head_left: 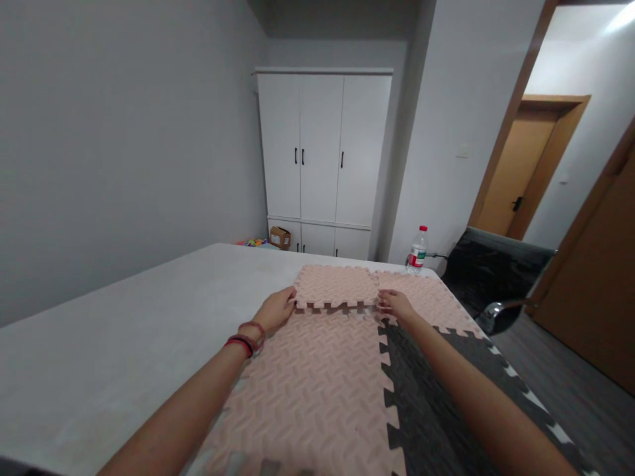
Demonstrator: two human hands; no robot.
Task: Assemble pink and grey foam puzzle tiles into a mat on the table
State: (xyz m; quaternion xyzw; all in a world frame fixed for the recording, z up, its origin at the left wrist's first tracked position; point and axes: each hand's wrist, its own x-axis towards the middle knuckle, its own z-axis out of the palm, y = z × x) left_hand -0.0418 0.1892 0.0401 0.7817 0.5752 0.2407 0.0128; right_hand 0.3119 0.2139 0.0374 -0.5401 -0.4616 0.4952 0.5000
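Note:
A pink foam mat tile (337, 284) with toothed edges is held at its two sides, its near edge a little above the pink tile (317, 383) in front of it. My left hand (280, 307) grips its left near corner, fingers closed on the edge. On the right near corner, my right hand (394, 304) has its fingers closed round the edge. Another pink tile (426, 294) lies to the right, and a dark grey tile (421, 390) lies under my right forearm. Teeth of the near tiles show beside the grey one.
The tiles lie on a white table (149, 330). A bottle with a red cap (417, 251) stands at the far right corner. A black chair (491, 271) is beside the right edge. Beyond the table are a white cabinet (322, 145) and a cardboard box (280, 238).

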